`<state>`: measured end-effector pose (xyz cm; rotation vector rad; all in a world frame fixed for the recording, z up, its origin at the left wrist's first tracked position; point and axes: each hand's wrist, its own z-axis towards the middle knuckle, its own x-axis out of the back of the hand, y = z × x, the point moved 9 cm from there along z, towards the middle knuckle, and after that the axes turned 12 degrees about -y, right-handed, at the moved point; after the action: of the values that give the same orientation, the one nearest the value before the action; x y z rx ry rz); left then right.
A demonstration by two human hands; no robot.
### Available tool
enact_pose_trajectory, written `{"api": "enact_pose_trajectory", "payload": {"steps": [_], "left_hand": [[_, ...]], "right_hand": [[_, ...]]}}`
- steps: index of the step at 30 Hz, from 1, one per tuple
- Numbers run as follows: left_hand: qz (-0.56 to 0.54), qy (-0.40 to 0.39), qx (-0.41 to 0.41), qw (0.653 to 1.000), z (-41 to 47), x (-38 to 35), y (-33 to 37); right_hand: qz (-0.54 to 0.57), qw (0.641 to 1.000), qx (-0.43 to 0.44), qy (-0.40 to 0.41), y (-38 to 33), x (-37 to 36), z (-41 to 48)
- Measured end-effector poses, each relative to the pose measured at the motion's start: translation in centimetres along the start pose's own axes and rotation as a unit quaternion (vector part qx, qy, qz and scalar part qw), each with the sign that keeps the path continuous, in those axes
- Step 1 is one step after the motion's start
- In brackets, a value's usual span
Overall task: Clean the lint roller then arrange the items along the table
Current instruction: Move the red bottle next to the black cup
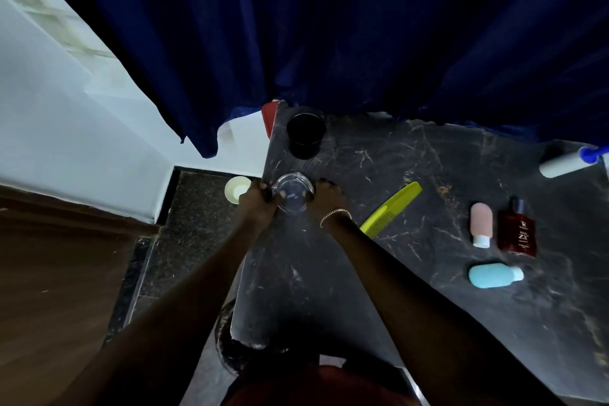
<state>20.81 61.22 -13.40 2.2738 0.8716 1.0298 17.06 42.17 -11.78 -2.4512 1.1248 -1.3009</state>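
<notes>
A clear glass dish [292, 192] sits near the left edge of the dark marble table [412, 290]. My left hand [260, 198] grips its left side and my right hand [324, 196] grips its right side. Behind it stands a black cup [305, 135]. A yellow-green comb [390, 209] lies just right of my right wrist. Further right lie a pink bottle [481, 224], a dark red bottle [516, 229] and a light blue bottle [494, 274]. The lint roller [565, 165], white with a blue handle, lies at the far right edge.
A dark blue curtain [329, 26] hangs behind the table and touches its back edge. A small white bowl [238, 189] rests on the floor left of the table. A red object [270, 117] shows at the table's back left corner.
</notes>
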Motion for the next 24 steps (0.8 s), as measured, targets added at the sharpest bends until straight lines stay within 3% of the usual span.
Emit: {"api": "enact_pose_trajectory", "payload": {"steps": [4,9,16,24], "left_hand": [[0.068,0.066,-0.088,0.992,-2.4,0.2,1.1],[0.205,0.08,-0.188,0.957,-5.8,-3.8,3.7],[0.233,0.012,-0.289,0.929,-9.4,-14.4,10.4],[0.256,-0.048,-0.327,0.909,-12.5,-27.2,20.6]], "right_hand": [[-0.026,0.998,0.044,0.04,1.3,1.0,-2.7],[0.014,0.988,0.113,0.106,5.2,2.8,-6.8],[0.063,0.982,0.067,0.166,15.4,7.5,-11.4],[0.076,0.968,0.042,0.234,26.8,15.3,-14.7]]}}
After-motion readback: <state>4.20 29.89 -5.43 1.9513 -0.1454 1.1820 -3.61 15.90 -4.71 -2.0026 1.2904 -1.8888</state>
